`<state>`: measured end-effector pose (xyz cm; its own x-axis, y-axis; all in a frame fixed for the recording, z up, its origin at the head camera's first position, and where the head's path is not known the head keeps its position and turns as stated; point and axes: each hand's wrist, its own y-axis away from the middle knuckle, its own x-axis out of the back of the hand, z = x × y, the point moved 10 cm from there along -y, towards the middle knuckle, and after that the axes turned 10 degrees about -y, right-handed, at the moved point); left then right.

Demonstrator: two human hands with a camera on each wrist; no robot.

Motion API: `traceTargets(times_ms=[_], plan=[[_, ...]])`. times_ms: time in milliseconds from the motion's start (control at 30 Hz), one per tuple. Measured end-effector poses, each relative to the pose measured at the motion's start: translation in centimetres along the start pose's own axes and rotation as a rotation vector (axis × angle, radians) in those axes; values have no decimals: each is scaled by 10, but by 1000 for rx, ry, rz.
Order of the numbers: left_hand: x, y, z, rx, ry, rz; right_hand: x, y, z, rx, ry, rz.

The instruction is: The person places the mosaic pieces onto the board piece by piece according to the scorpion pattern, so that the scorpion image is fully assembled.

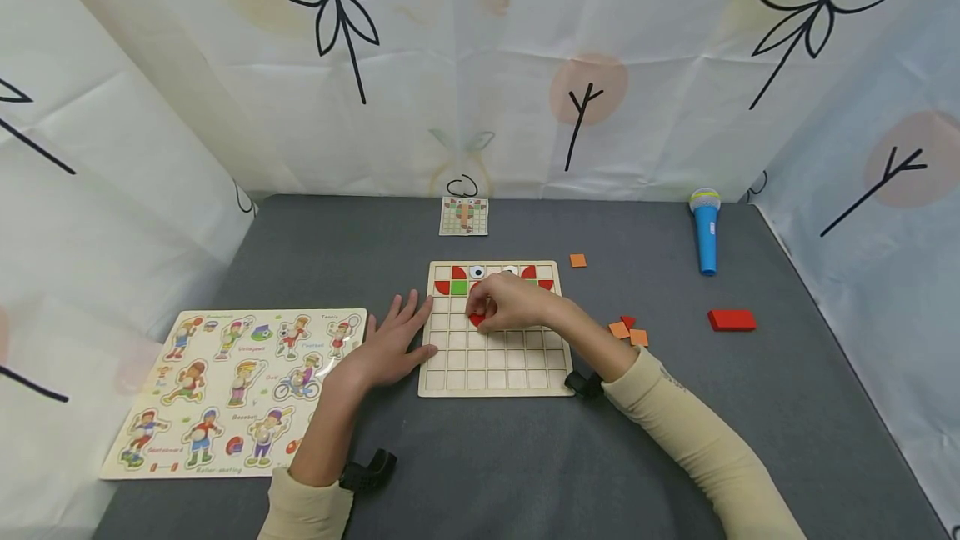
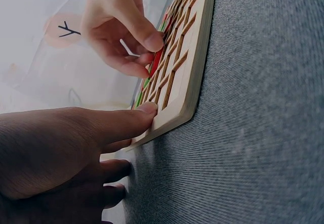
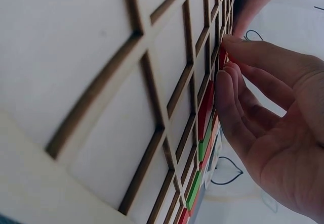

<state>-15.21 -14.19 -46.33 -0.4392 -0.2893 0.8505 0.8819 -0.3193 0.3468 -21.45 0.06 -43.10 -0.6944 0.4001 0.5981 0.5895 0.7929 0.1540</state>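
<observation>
A wooden grid board (image 1: pixel 495 388) lies flat on the table. In its far rows sit red quarter-round pieces (image 1: pixel 442 287), a green square (image 1: pixel 458 287) and eye pieces (image 1: pixel 477 272). My right hand (image 1: pixel 517 302) is over the board's left-middle cells, pinching a red piece (image 1: pixel 476 320) low at the grid; the fingers partly cover it. In the left wrist view, thumb and fingertips meet at the red piece (image 2: pixel 158 58). My left hand (image 1: pixel 390 346) rests at the board's left edge with fingers spread, its thumb (image 2: pixel 134 123) touching the near-left rim.
A sports-figure puzzle board (image 1: pixel 217 390) lies left, by my left forearm. Behind the grid stands a small pattern card (image 1: pixel 464 227). Orange squares (image 1: pixel 638 337) and a red piece (image 1: pixel 628 321) lie right, near a red block (image 1: pixel 732 321) and a blue toy microphone (image 1: pixel 706 236). Another orange square (image 1: pixel 577 260) lies farther back.
</observation>
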Motion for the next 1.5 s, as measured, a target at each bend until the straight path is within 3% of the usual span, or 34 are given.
traceTargets(times_ms=[367, 567, 700, 933, 1200, 1500], plan=[[-10, -10, -14, -42, 35, 66, 7, 9, 2, 3, -35, 15], [-3, -2, -3, -12, 39, 26, 21, 22, 12, 6, -119, 49], [-2, -1, -3, -21, 52, 30, 34, 33, 25, -13, -141, 93], [-12, -11, -16, -29, 27, 50, 63, 53, 49, -48, -169, 188], [-13, -11, -15, -13, 17, 33, 96, 78, 78, -115, -169, 316], [-17, -14, -20, -13, 8, 41, 120, 94, 108, -205, -107, 395]])
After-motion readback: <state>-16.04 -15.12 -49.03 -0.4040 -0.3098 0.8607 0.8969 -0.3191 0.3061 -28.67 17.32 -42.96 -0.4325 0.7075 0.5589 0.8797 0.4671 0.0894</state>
